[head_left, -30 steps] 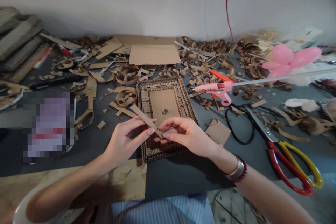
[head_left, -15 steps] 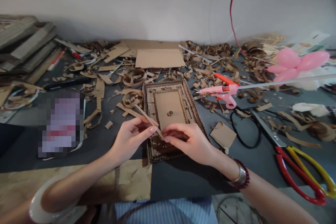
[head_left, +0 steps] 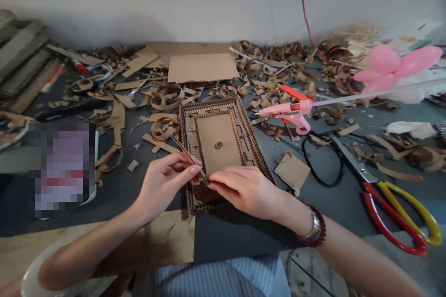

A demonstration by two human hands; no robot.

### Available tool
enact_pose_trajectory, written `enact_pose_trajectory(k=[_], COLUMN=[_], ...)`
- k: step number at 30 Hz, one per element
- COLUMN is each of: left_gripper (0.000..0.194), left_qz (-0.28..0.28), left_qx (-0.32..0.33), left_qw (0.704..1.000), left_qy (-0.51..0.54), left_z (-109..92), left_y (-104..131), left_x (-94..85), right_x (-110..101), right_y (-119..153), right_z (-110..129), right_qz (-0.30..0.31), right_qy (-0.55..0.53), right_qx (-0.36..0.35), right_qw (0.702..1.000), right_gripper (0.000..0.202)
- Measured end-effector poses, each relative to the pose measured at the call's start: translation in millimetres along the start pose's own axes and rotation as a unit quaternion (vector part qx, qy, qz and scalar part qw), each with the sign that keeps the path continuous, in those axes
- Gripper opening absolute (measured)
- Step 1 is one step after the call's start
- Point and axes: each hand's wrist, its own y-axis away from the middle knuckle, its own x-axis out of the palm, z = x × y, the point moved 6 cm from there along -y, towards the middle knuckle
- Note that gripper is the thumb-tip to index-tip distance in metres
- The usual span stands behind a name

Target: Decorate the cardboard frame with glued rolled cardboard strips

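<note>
Between both hands runs a narrow cardboard strip, slanting down to the right above a rectangular cardboard piece. My left hand pinches the strip along its length between thumb and fingers. At the strip's lower end, my right hand is closed on it with the fingertips. Beneath them lies the cardboard frame, edged with ridged, corrugated borders. A small brown coil rests on its flat middle. My right hand covers the frame's lower right part.
A pink glue gun with a long glue stick lies right of the frame. Large scissors with red and yellow handles are farther right. A cardboard square lies between. Curled cardboard scraps cover the back; a blurred-out phone-like object sits left.
The whole view has shifted, so things appear farther left and slightly higher. The strip is turned more edge-on, and my right fingers have closed further over its lower end.
</note>
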Motion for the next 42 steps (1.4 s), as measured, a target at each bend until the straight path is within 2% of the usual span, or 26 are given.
enact_pose_trajectory(k=[15,25,37,42], left_gripper=[0.017,0.011,0.011,0.011], left_qz=[-0.009,0.014,0.016,0.01], left_qx=[-0.012,-0.016,-0.013,-0.01], left_qw=[1.0,1.0,1.0,1.0], left_qy=[-0.012,0.019,0.022,0.02], left_z=[-1.1,-0.4,1.7,1.1], left_y=[1.9,1.8,2.1,1.5], left_x=[1.1,4.2,4.0,3.6], right_x=[2.2,2.7,4.8,3.9], right_y=[-0.2,1.9,2.5,3.0], right_z=[5.2,7.2,2.5,-1.9], right_qz=[-0.007,-0.005,0.015,0.009], right_qy=[0.004,0.016,-0.024,-0.076], right_qx=[-0.018,-0.016,0.018,0.068], right_qw=[1.0,1.0,0.999,0.995], right_gripper=[0.016,0.016,0.015,0.014])
